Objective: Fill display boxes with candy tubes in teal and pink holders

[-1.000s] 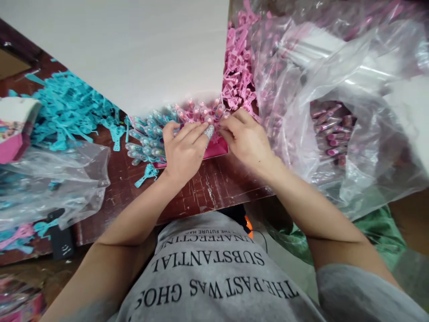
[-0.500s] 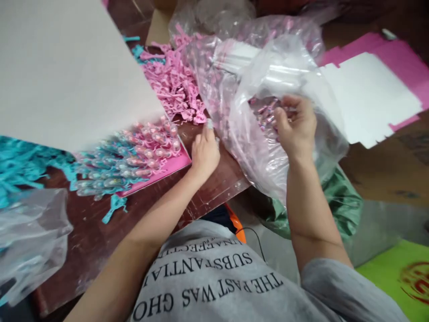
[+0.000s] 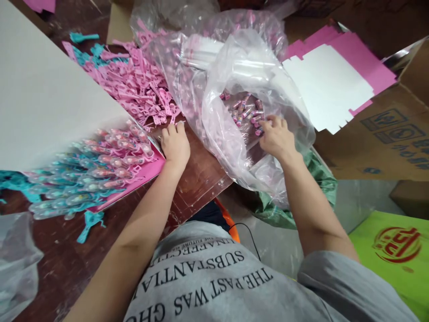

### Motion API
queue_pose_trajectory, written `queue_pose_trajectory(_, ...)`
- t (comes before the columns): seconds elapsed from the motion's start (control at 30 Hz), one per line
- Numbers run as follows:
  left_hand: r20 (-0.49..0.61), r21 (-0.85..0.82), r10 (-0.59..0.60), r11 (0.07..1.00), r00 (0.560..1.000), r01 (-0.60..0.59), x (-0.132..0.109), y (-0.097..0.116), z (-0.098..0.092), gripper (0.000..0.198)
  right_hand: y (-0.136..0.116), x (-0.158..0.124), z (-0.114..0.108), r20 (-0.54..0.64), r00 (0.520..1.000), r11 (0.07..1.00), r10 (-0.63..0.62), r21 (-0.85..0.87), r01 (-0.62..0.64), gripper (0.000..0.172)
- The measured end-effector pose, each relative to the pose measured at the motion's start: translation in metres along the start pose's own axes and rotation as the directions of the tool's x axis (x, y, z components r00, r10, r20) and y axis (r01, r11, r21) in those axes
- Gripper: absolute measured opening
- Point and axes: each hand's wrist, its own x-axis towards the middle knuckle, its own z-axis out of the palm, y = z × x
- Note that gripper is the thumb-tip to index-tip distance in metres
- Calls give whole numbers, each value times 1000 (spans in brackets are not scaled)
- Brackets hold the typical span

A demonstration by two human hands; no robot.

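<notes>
Right hand [image 3: 275,139] lowered into plastic bag [image 3: 231,147], fingers curled among pink tubes [image 3: 246,112], grip unclear

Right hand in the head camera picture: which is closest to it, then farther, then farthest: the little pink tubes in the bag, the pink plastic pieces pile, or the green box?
From the right hand:
1. Little pink tubes, at its fingertips inside the bag.
2. Pink plastic pieces pile, to the left on the table.
3. Green box, lower right on the floor.
</notes>
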Motion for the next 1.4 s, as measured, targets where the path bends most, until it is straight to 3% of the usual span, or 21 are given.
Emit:
queue_pose_trajectory(0.2, 120, 62, -59, 997, 991, 52, -6, 19, -23, 58, 5, 33, -6, 50, 998, 986, -42, -161, 50, 45)
queue_pose_trajectory(0.27, 211, 105, -26, 994, 977, 4, -25, 21, -33, 60, 11, 36, -5, 71, 990, 980, -124, -149, 133, 45)
queue_pose_trajectory(0.4, 313, 29, 180, 980, 932, -199, -82, 9, -44, 57, 16, 24, 3, 56, 938, 935, -343, -71, 346, 43)
queue_pose_trajectory(0.53, 275, -98, 277, 961, 921, -260, -122, -11, -39, 47, 14, 7, 20, 6, 934, 928, -356, -117, 354, 40)
queue_pose_trajectory(0.7, 142, -225, 244, 952, 959, -209, -136, -32, -36, 56, 10, -5, 23, -90, 941, 944, -326, -86, 318, 35)
queue_pose_trajectory(0.77, 99, -267, 244, 940, 965, -211, -141, -40, -45, 55, -2, -19, 12, -249, 911, 938, -330, 25, 346, 32)
queue_pose_trajectory(0.87, 52, -418, 204, 894, 978, -164, -150, -50, -65, 38, -47, -56, -9, -459, 825, 849, -330, 237, 472, 27)
queue_pose_trajectory(0.97, 126, -654, 184, 754, 975, -58, -153, -51, -83, 13, -108, -88, -20, -389, 753, 642, -531, 396, 656, 25)
queue_pose_trajectory(1.03, 200, -759, 230, 651, 952, 2, -152, -50, -91, 11, -141, -96, -18, -311, 711, 540, -631, 482, 690, 23)
queue_pose_trajectory(1.07, 221, -785, 261, 619, 940, 13, -151, -49, -95, 12, -153, -97, -16, -284, 712, 522, -642, 518, 678, 21)
queue_pose_trajectory(1.2, 232, -796, 370, 604, 900, -43, -148, -52, -110, 12, -170, -94, -14, -224, 746, 528, -628, 581, 619, 20)
queue_pose_trajectory(1.4, 148, -734, 419, 654, 896, -184, -153, -67, -121, 14, -183, -99, -27, -182, 578, 456, -795, 449, 768, 20)
